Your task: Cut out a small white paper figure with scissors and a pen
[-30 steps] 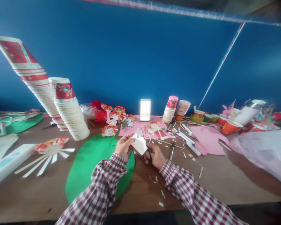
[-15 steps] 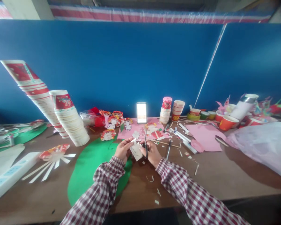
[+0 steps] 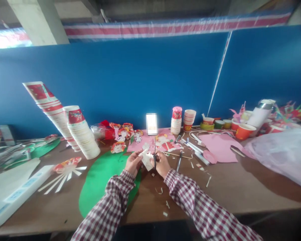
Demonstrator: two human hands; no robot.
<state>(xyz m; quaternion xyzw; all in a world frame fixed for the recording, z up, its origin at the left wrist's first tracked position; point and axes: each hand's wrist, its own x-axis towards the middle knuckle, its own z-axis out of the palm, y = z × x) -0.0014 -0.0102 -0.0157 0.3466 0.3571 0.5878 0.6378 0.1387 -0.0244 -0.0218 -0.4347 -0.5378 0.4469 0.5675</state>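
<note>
My left hand (image 3: 133, 163) pinches a small piece of white paper (image 3: 147, 162) with faint drawn lines and a jagged upper edge. My right hand (image 3: 163, 164) is closed round a pair of dark-handled scissors (image 3: 155, 157), whose blades point away from me. The scissors are at the right edge of the paper; whether the blades touch it I cannot tell. Beyond both hands lies a pink sheet (image 3: 135, 144) bearing paper cutouts. A green paper shape (image 3: 100, 180) is under and to the left of my left forearm.
Two tall leaning stacks of paper cups (image 3: 81, 134) stand at left, near a power strip (image 3: 22, 192) and a fringed cup cutout (image 3: 67, 165). Shorter cup stacks (image 3: 177, 122) stand by the blue partition (image 3: 130, 80). A pen (image 3: 179, 160), paper scraps, and a plastic bag (image 3: 286, 154) lie at right.
The view has shifted slightly left and up, so the table things at left sit further right. Both hands keep their hold, and the scissors now look more upright beside the paper.
</note>
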